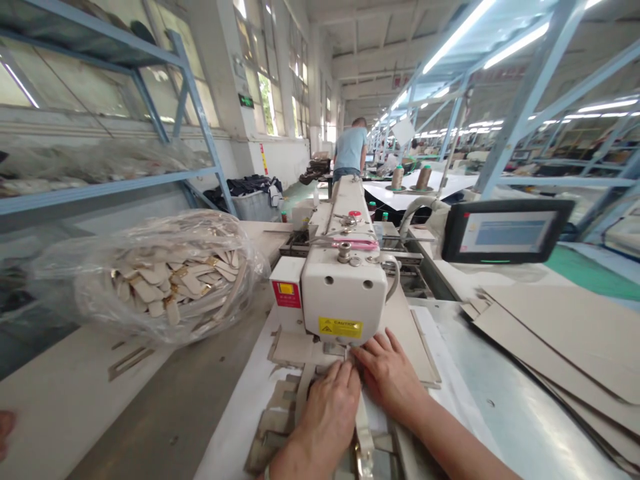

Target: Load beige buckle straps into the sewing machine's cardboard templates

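Note:
My left hand (330,400) is closed, its fingers curled down beneath the head of a white sewing machine (345,287). A beige strap (363,427) with a gold metal fitting (361,460) runs out from under it toward me. My right hand (389,373) reaches in from the right, with bent fingers meeting the left fingertips close under the machine head. What its fingertips grip is hidden. Both hands are over a beige slotted template (277,413), which lies on a white sheet (235,407). The needle area is mostly covered by my fingers.
On the left stands a clear plastic bag (240,267) of beige straps (175,283) with gold fittings. Beige panels (555,347) lie at right, below a control screen (507,230). Scissors with pink handles (355,244) rest on the machine. A person (350,150) works ahead; another person's fingers (5,427) show at far left.

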Demonstrator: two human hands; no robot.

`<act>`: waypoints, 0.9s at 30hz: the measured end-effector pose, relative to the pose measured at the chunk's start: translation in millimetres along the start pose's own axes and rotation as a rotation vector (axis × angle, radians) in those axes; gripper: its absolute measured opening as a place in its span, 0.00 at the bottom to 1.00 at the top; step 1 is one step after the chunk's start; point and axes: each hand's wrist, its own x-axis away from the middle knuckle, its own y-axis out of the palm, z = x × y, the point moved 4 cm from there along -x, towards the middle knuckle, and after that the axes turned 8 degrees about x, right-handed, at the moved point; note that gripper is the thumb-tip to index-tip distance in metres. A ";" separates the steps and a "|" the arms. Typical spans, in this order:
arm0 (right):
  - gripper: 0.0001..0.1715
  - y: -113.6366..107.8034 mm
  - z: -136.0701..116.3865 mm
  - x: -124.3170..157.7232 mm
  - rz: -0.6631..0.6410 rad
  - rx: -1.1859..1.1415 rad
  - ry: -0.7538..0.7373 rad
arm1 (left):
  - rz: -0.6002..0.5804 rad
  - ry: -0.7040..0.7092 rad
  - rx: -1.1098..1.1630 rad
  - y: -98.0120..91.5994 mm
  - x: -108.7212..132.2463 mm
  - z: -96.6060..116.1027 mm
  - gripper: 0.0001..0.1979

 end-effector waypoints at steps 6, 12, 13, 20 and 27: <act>0.22 -2.4 -1.7 9.3 0.001 0.016 -0.042 | 0.018 0.001 -0.028 -2.9 7.5 0.9 0.25; 0.22 -1.3 -6.5 3.3 0.003 0.089 -0.058 | 0.039 0.018 -0.050 -4.3 7.5 -2.1 0.26; 0.22 -1.0 -6.9 3.0 0.002 0.090 -0.057 | 0.045 0.022 -0.050 -3.6 7.6 -3.0 0.26; 0.31 -3.9 -9.8 8.1 -0.075 0.061 -0.056 | 0.021 0.001 -0.041 -1.1 14.5 -13.1 0.26; 0.41 -22.9 -4.3 51.9 -0.196 0.003 -0.192 | -0.010 0.055 0.044 -6.2 30.1 -9.6 0.28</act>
